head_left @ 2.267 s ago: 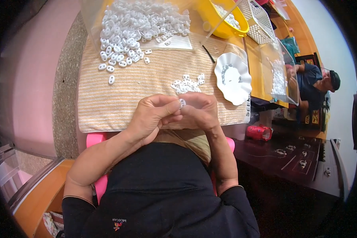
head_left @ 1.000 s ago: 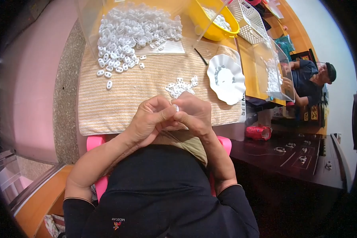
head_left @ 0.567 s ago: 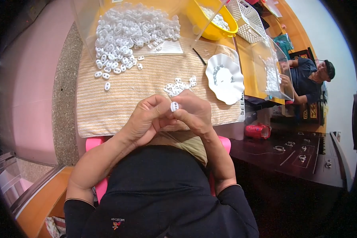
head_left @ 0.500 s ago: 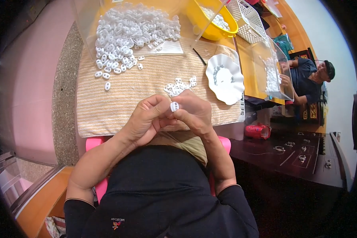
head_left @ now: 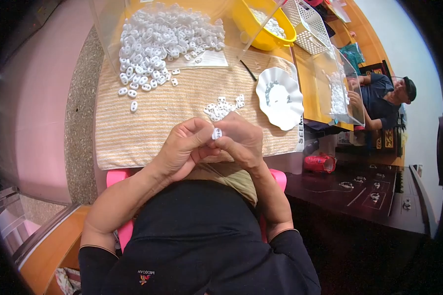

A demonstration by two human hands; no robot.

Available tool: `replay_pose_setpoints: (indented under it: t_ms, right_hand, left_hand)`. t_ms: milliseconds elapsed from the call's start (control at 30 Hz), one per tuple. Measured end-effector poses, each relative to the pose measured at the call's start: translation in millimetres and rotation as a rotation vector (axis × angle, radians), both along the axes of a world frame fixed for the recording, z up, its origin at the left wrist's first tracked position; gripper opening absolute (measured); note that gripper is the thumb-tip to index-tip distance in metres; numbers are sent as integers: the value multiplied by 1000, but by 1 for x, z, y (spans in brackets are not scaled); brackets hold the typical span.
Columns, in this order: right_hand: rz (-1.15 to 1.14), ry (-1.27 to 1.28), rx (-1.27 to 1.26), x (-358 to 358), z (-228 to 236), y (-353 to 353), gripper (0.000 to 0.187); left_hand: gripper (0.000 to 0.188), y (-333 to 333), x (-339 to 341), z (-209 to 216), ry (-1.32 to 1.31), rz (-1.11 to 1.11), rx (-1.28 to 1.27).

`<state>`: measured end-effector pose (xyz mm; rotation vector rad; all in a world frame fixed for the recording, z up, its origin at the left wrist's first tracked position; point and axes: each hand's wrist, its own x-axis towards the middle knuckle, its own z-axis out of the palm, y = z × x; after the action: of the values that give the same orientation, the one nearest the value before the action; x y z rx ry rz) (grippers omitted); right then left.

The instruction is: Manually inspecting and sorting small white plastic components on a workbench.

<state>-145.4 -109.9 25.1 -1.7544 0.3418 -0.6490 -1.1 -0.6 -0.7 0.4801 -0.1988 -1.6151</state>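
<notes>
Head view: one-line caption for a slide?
Both hands, left hand and right hand, pinch a small white plastic piece over a striped towel near a pile of pieces.

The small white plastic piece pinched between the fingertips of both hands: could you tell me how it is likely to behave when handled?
The small white plastic piece looks moulded and rigid, so it probably stays stiff. It is tiny against the left hand and right hand, so likely very light and easy to drop. Like pieces in the heap lie flat, so it probably will not roll.

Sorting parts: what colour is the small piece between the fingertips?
White small plastic piece, head view.
</notes>
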Motion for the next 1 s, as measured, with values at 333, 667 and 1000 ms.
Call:
replay_pose_setpoints:
  t_ms: [333, 667, 1000]
  right_hand:
    - [-32, 52, -78, 1, -3, -1, 22]
    - [-167, 85, 73, -9, 18, -6, 24]
    - [-546, -212, -208, -19, 55, -72, 27]
  left_hand:
    - [13, -1, -2, 0, -19, 57, 33]
    - [12, -1, 1, 3, -11, 47, 72]
    - [10, -3, 4, 9, -30, 45, 103]
